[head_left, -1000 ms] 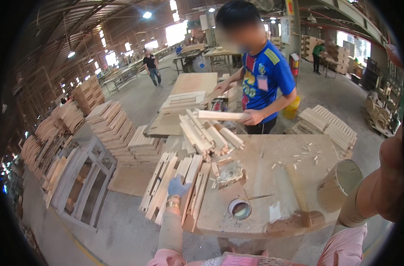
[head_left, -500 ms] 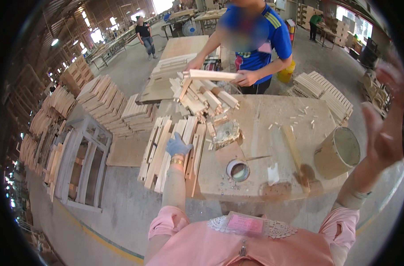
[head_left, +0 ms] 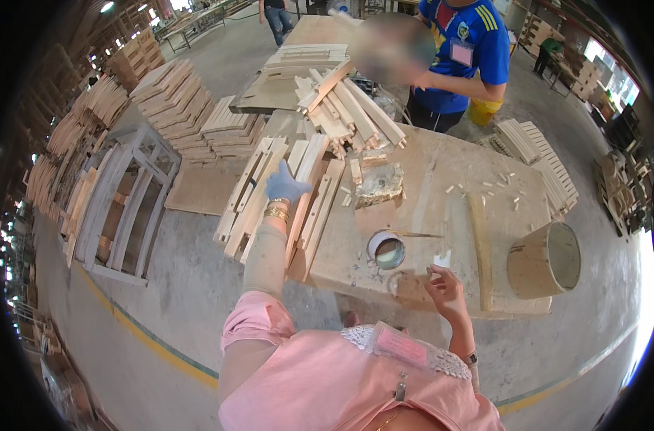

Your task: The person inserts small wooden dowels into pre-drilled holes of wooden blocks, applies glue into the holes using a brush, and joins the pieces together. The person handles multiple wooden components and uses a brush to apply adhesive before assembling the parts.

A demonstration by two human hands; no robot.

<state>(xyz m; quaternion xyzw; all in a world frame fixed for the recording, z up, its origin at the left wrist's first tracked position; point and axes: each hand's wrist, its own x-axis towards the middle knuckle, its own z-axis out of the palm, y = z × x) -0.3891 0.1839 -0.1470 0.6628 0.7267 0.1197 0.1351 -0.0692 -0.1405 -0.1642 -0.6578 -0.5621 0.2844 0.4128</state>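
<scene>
My left hand (head_left: 287, 185), in a blue-grey glove, lies on a row of light wooden strips (head_left: 253, 188) at the left of the table. Its thumb is spread to the right, and the hand is open. My right hand (head_left: 445, 291) is bare, above the table's near edge. Its fingers are loosely bent and apart, with nothing visible in them. The fingertips are right by a small white scrap (head_left: 442, 259); whether they touch it I cannot tell. To the left of that hand stands an open can (head_left: 386, 250) of pale liquid, with a thin stick (head_left: 416, 234) behind it.
A beige bucket (head_left: 531, 266) and a flat wooden bar (head_left: 479, 248) occupy the table's right. Loose wooden pieces (head_left: 363, 118) are heaped farther back, near a co-worker in a blue shirt (head_left: 488, 43). Small dowels (head_left: 487, 184) lie scattered. A grey frame (head_left: 122, 208) stands at left.
My right hand has come down from high at the right to beside the white scrap. My left hand stays on the strips. The co-worker no longer holds the wooden piece up in front; the view has shifted.
</scene>
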